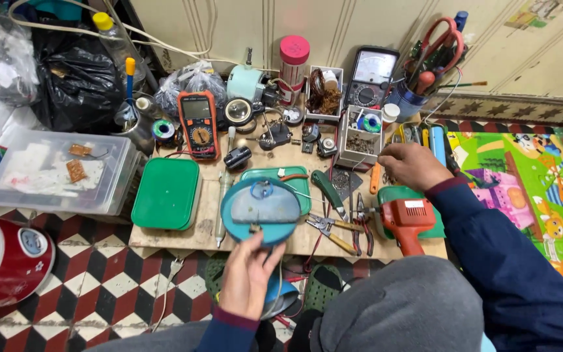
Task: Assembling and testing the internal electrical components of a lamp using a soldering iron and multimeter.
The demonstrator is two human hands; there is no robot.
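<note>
The left hand (247, 274), nearest the camera, curls its fingers around the lower edge of a round blue plastic disc (260, 210), holding it up over the near edge of the wooden board (184, 238). Beyond the disc lies a shallow green tray (294, 175) holding red-handled pliers; a closed green rectangular box (166, 193) sits to its left. Further left, a clear lidded plastic tub (60, 171) contains white packets and small brown boards. The right hand (413, 166), half closed with fingers bent down, reaches among the tools beside an open white box (360, 135) of small dark parts; what it grips, I cannot tell. Farthest back, a blue cup (406, 98) holds red-handled scissors.
</note>
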